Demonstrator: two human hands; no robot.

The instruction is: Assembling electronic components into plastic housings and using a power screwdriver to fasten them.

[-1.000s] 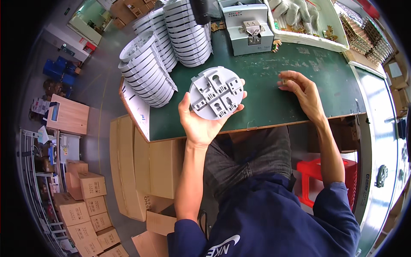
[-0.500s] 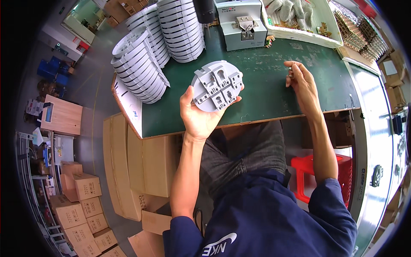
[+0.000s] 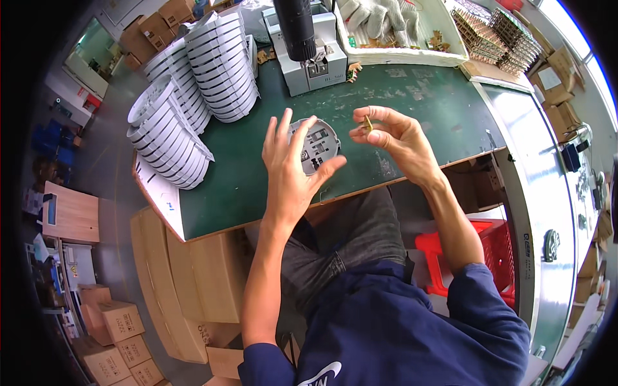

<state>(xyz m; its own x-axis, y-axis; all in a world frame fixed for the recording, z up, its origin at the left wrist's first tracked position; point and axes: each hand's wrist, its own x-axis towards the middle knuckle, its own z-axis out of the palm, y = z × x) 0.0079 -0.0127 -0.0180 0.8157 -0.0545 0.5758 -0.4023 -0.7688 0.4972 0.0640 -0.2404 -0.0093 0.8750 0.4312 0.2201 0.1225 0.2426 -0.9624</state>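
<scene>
A round grey plastic housing [image 3: 324, 139] with a raised rim and several shaped slots lies on the green table [image 3: 257, 196]. My left hand [image 3: 293, 157] hovers at its left side, fingers spread, hiding part of it; it seems to hold nothing. Just right of the housing, my right hand [image 3: 396, 138] pinches a small brass-coloured metal piece [image 3: 367, 123] between thumb and fingers. The piece's exact kind is too small to make out.
Tall stacks of grey round housings [image 3: 222, 71] stand at the back left. Behind the work area is a grey machine [image 3: 315, 77] with a black cylinder [image 3: 295, 29] above it. A white tray [image 3: 412, 56] holds gloves and brass pieces. Racks of brass parts [image 3: 515, 42] stand far right.
My left hand has put the housing down on the table and let go, and a rimmed side now shows. My right hand has moved left toward it with the brass piece.
</scene>
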